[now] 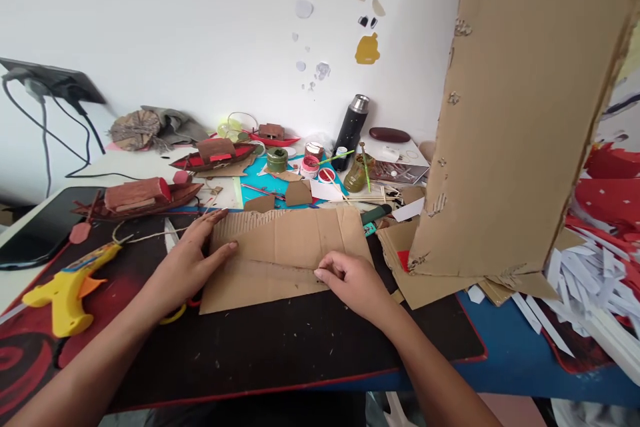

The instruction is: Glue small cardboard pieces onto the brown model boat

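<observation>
A creased sheet of cardboard lies flat on the dark mat, with bare corrugation along its upper left edge. My left hand rests across its left edge, thumb on top and apart from the fingers. Over the sheet's lower right part, my right hand has thumb and forefinger pinched together beside a dark line that runs across the cardboard; what they hold, if anything, is too small to make out. Scissors lie under my left hand and forearm, with a blade and a yellow handle showing.
A yellow glue gun lies at left, near model boats. Paint jars and a black flask stand behind the sheet. A tall cardboard panel rises at right, beside paper strips.
</observation>
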The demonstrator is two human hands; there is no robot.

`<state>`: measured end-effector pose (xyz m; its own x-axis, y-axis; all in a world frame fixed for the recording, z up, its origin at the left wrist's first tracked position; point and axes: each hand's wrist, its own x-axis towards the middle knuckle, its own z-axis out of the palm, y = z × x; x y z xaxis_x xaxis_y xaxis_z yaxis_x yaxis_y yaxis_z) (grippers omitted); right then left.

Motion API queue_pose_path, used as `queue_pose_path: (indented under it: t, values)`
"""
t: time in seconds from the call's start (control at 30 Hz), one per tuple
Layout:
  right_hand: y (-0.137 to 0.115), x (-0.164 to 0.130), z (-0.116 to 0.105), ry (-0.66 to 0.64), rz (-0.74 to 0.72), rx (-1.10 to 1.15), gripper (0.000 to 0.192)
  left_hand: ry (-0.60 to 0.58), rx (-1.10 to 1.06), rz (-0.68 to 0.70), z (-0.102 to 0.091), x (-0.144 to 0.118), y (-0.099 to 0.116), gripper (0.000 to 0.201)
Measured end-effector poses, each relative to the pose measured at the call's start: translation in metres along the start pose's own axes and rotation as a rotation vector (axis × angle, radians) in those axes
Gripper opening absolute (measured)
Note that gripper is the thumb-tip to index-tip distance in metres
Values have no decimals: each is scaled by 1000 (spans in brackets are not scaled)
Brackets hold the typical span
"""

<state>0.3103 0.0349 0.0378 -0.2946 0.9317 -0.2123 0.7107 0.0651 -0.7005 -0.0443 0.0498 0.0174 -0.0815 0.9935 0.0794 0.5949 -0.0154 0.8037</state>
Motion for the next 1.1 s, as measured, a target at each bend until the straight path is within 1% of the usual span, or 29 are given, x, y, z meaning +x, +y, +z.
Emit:
queue_pose_path:
  t: [0.07,0.13,0.17,0.27,0.33,0.43,0.57,0.67,0.8,0.97,1.1]
  values:
    - [0,2,0,3,-9,-12,13,65,152,141,1,-8,2,66]
    - [1,4,0,3,-9,-20,14,125,259,277,5,-24,2,55]
    - [2,5,0,1,-6,-24,15,129,297,339,8,-33,2,52]
    - [4,8,0,-4,-12,-36,17,5,425,562,21,-62,-2,52]
    - [3,11,2,1,-40,-42,21,-31,511,658,30,-76,-3,48]
    - [0,14,6,17,-103,-38,28,-15,571,702,37,-89,-4,40]
    - [-8,20,13,31,-207,-54,31,-35,542,726,37,-94,-5,47]
    - [-12,26,18,37,-254,-76,31,-73,536,750,32,-90,-9,48]
    - [-12,27,26,39,-238,-69,30,-121,534,772,21,-78,-12,50]
    - [-12,20,38,84,-269,-59,31,-110,541,811,14,-67,-11,42]
    - [-15,21,47,126,-292,-52,27,-53,528,803,15,-65,-13,44]
